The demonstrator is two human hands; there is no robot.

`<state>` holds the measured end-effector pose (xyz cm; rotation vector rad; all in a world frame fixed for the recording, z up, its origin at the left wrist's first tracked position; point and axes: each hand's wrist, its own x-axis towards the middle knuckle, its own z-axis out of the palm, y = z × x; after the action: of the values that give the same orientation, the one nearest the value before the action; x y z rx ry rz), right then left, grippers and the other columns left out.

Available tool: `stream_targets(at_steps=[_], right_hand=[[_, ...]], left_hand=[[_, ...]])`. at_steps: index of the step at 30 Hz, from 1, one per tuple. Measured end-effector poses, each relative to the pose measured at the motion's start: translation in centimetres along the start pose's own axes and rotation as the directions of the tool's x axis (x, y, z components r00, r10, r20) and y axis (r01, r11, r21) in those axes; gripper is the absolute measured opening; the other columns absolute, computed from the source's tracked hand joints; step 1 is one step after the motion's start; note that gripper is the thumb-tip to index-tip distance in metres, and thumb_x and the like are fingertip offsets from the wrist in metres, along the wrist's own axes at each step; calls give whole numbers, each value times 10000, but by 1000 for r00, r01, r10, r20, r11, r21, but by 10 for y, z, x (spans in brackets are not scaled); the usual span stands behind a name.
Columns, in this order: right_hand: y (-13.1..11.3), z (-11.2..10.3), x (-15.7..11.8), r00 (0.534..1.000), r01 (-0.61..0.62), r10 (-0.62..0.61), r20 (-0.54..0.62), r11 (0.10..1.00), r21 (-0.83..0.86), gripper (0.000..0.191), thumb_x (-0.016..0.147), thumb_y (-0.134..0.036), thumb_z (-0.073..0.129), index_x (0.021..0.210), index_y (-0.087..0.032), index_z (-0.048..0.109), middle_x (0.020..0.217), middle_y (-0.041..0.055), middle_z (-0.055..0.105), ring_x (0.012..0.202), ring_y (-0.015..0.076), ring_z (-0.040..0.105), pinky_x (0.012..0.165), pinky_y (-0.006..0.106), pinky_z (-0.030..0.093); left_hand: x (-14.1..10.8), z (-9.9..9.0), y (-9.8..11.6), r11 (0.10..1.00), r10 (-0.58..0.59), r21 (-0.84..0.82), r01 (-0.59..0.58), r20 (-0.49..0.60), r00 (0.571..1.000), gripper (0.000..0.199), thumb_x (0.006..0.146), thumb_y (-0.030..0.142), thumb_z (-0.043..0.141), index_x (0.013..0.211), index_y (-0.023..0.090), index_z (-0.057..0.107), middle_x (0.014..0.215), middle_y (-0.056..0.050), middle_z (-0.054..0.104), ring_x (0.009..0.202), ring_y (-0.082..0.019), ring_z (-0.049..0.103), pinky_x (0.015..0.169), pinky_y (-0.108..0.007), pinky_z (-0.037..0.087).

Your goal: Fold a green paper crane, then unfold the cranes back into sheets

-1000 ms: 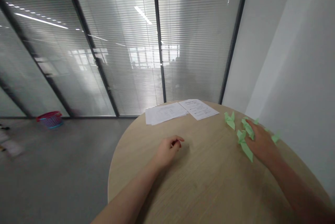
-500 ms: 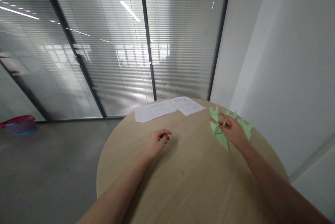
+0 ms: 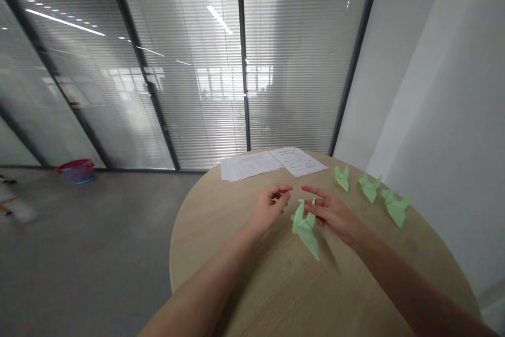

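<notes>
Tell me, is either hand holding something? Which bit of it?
The right hand holds a green folded-paper bird by the upright point nearest that hand. The left hand shows nothing in it.

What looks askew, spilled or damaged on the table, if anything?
Nothing looks spilled or damaged. Slightly untidy: the paper sheets overlap at differing angles by the far edge of the table. The right hand holds one green folded paper figure; three similar figures sit near the right edge.

Office: glass partition [image 3: 193, 132], blinds [image 3: 300, 90], printed sheets [image 3: 299, 162]
</notes>
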<state>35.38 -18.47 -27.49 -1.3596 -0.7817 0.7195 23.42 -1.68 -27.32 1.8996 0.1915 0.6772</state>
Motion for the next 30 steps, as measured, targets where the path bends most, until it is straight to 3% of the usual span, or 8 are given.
stream_targets(at_steps=[3,8,15,21,26,30], right_hand=[[11,10,1,999,-44,44,-1,995,85,706,750,-422,858,1367,-218,583,813,26,722,552,109,525,447,201,294],[32,20,-9,987,-156,146,61,961,228,734,699,-409,911,1335,-238,588,789,-10,690,574,98,561,448,178,311],[37,14,-17,971,-237,231,60,911,336,722,689,-324,917,1323,-249,581,752,-35,689,568,100,601,443,166,369],[39,12,-15,966,-258,238,99,902,346,635,706,-268,894,1275,-256,612,759,-33,695,597,116,643,506,188,465],[43,14,-14,969,-241,206,137,915,324,597,729,-281,870,1266,-249,612,727,-43,674,556,102,610,442,161,383],[42,17,-16,968,-236,192,163,916,324,610,718,-269,886,1265,-239,618,765,-38,680,536,85,584,425,157,349]], left_hand=[[-11,-5,-7,995,50,79,-54,49,998,319,903,311,640,1166,184,769,996,-85,754,794,-163,651,662,-255,515],[-19,-8,-3,981,102,138,-136,228,968,294,923,279,634,1168,213,783,980,-65,775,787,-157,670,699,-254,513],[-22,-11,10,966,96,187,-176,372,923,258,935,252,608,1091,194,805,954,-73,790,786,-162,684,695,-250,502],[-19,-14,5,957,98,221,-189,369,924,226,915,321,670,1043,198,810,964,-81,789,813,-177,694,709,-261,513],[-19,-12,3,948,141,219,-231,362,921,231,931,280,616,1002,186,814,944,-82,791,810,-179,696,723,-268,501],[-19,-10,0,952,96,244,-185,336,937,240,939,294,597,951,172,803,902,-67,783,763,-163,675,709,-258,493]])
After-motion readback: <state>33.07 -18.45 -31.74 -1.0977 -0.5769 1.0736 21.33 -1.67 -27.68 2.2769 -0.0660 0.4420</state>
